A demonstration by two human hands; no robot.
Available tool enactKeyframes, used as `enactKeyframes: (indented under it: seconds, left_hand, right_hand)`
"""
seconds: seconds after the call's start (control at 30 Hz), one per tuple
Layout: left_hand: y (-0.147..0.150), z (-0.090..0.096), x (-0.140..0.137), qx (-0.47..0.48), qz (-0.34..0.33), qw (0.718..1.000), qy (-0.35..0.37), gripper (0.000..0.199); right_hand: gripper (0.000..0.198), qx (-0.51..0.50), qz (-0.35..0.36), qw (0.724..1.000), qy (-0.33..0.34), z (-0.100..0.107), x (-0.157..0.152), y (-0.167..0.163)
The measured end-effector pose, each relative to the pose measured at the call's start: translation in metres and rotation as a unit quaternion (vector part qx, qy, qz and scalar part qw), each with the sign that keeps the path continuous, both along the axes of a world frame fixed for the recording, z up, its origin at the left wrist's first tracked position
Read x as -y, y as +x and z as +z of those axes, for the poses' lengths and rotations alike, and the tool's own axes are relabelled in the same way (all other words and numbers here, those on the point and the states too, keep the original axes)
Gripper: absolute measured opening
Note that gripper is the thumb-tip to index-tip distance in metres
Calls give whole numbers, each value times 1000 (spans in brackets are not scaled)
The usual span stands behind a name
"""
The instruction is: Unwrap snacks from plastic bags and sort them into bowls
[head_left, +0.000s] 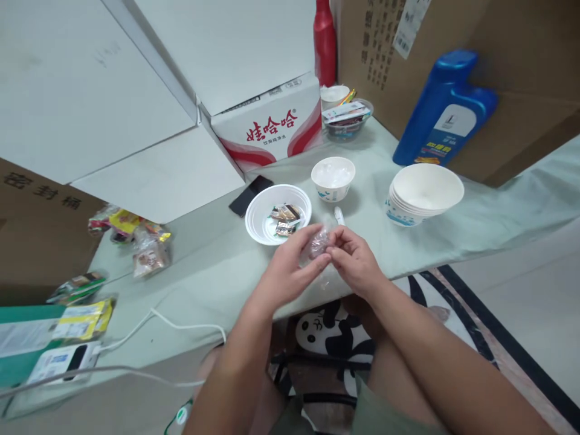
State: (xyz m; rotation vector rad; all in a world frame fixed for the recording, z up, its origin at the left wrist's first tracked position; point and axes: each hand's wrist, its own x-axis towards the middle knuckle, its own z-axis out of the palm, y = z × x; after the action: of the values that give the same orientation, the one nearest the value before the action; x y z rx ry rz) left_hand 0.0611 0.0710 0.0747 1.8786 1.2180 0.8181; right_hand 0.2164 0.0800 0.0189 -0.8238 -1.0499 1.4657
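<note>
Between my two hands, above the table's near edge, is a small bundle of crinkled clear plastic film (319, 241); something purplish-brown shows inside, too blurred to name. My left hand (290, 266) wraps its fingers and thumb around the bundle's left side. The fingertips of my right hand (356, 260) pinch it from the right. Just behind my left hand stands a white plastic bowl (256, 220) with a few small wrapped snack packets (286, 226) in it. A white pen-like object (339, 215) lies beyond my right hand.
A paper bowl (333, 192) holds clear plastic. Stacked paper bowls (403, 211) and a blue jug (444, 115) stand right. A black phone (249, 192) lies behind the white bowl. Snack packs (149, 254), a white cable (185, 327) and a power strip (67, 362) are left.
</note>
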Motion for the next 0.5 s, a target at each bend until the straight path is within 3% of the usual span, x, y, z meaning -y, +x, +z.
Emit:
enactKeyframes:
  seconds: [0.07, 0.1, 0.2, 0.23, 0.3, 0.4, 0.5]
  left_hand:
    - [3, 4, -19, 13, -27, 998, -50, 36]
    - [4, 8, -30, 7, -4, 999, -48, 29]
    - [17, 24, -78, -27, 150, 987, 52, 11]
    - [25, 29, -97, -43, 174, 979, 93, 8]
    - [43, 34, -139, -78, 146, 974, 151, 8]
    - [66, 27, -199, -98, 76, 974, 188, 21]
    - [75, 13, -240, -173, -6, 975, 137, 29]
  right_hand:
    - [24, -43, -21, 999, -19, 0, -2, 2]
    - [23, -49, -51, 997, -30, 0, -4, 3]
    - [21, -21, -136, 988, -62, -1, -11, 10]
    - [20, -9, -147, 987, -71, -2, -13, 12]
    - [18, 8, -147, 986, -77, -5, -16, 14]
    - [17, 14, -137, 987, -77, -7, -18, 14]
    - [16, 27, -117, 989, -83, -6, -19, 16]
